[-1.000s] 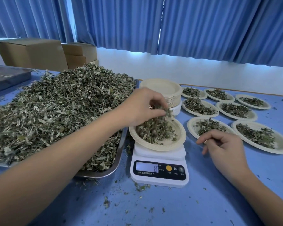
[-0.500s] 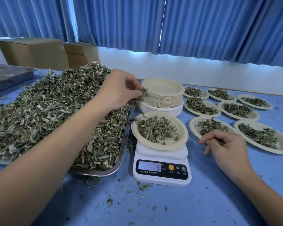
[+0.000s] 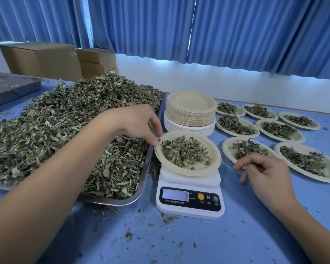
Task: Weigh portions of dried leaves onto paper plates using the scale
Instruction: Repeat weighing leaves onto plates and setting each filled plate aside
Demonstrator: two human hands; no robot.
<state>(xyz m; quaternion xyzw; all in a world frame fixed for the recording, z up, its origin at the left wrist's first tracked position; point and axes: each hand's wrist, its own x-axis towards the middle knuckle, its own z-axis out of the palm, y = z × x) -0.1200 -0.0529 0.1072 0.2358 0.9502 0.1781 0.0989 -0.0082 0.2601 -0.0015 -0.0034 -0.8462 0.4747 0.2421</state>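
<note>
Shiny metal tray (image 3: 111, 200), matt paper plate (image 3: 213, 149) (scale (image 3: 191, 210) glossy plastic).

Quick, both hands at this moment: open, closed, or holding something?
Left hand: pinches the near-left rim of the paper plate on the scale.
Right hand: open, fingers loosely curled, holding nothing.

The left hand (image 3: 135, 122), a second ago held over the paper plate (image 3: 214, 164) on the scale (image 3: 191, 210) letting dried leaves (image 3: 185, 153) fall, and half a second ago drawn back over the tray (image 3: 111, 201) with a few leaves pinched, is now down at the plate's left rim in mid-frame. Its fingers (image 3: 156, 142) pinch that rim and hold no leaves. The display (image 3: 175, 195) reads 7, after showing 8 and then 9.
</note>
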